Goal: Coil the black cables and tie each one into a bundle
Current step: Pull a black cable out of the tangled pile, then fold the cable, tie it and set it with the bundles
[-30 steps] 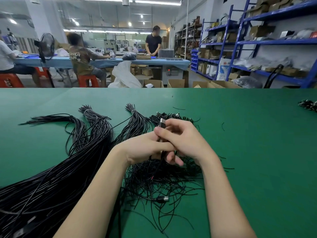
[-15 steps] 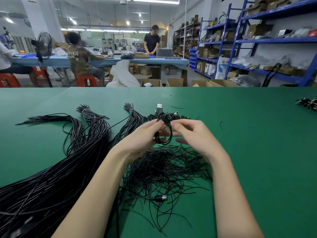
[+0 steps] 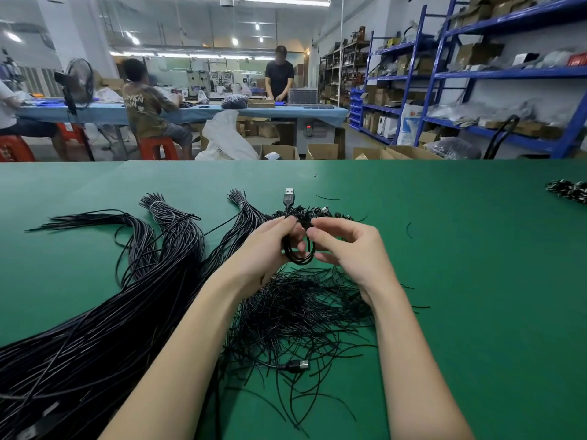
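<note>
Coiled cable (image 3: 298, 249) held above the green worktop (image 3: 476, 281), just over a loose heap of thin black ties (image 3: 301, 312). Left hand (image 3: 263, 246) wrapped around the coil's left side, fingers clenched on the loops; right hand (image 3: 346, 249) pinching at the coil's top right, thumb and forefinger curled, apparently working a tie around it, though the tie itself too thin to make out. USB plug (image 3: 289, 198) sticking up just beyond the coil. Long uncoiled cables (image 3: 95, 328) fanned out well left of the coil; small finished pile (image 3: 568, 190) far to its right. Cable judged light, limp and a little springy, prone to unwinding if let go. Best gripped across all loops at one side, leaving the opposite side free for tying.
</note>
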Tool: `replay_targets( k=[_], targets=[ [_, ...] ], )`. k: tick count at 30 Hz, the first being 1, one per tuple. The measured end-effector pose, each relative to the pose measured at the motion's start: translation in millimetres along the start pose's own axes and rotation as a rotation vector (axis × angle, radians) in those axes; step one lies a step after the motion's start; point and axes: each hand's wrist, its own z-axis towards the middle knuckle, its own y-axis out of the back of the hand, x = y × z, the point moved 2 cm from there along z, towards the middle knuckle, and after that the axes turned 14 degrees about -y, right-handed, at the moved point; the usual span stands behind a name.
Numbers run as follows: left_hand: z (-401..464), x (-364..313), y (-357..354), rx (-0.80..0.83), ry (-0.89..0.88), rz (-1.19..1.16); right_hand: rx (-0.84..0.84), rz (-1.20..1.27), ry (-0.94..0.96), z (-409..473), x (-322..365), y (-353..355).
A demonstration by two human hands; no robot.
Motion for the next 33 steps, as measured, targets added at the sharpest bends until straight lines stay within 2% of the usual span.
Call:
replay_targets(
  k=[3,5,7,8,10,12,15,19,21,25,28,33],
  targets=[
    [-5.2,-6.3,0.5,0.12,0.069,-0.257,0.115,-0.097,-0.049,-1.3,-4.1,2.5],
    [-6.8,-6.7,1.2,0.157,0.088,-0.295,0.199,-0.055,-0.095,-4.1,-5.0,-0.2],
    [-6.2,-6.2,0.0,0.118,0.09,-0.269,0.145,-0.064,-0.05,-3.8,-3.4,-2.9],
    [-4.9,-4.3,0.5,0.079,0.069,-0.173,0.061,-0.117,-0.001,-1.7,-2.7,-3.4],
    [-1.9,0.5,3.9,0.004,-0.011,0.183,-0.087,-0.221,0.068,2.8,-1.3,-4.7],
    [-1.4,3.7,5.1,-0.02,-0.079,0.465,-0.146,-0.232,0.064,5.8,-1.9,-5.8],
    [-3.1,6.0,-1.8,-0.009,-0.104,0.535,-0.168,-0.219,0.027,6.4,-4.9,-8.3],
    [-4.3,8.8,-4.0,-0.006,-0.079,0.668,-0.2,-0.256,0.089,3.7,-7.7,-13.3],
    [-5.7,9.6,-4.5,0.013,-0.033,0.593,-0.197,-0.203,0.086,1.9,-6.4,-16.2],
    [-10.7,7.8,-9.2,0.027,0.101,0.15,-0.247,-0.221,0.116,1.4,-5.2,-17.8],
    [-13.2,1.1,-10.6,0.108,0.171,0.068,-0.282,-0.35,0.124,0.6,-6.9,-16.8],
    [-13.3,-5.7,-8.5,0.138,0.214,-0.018,-0.304,-0.535,0.177,0.2,-1.4,-13.7]
  ],
)
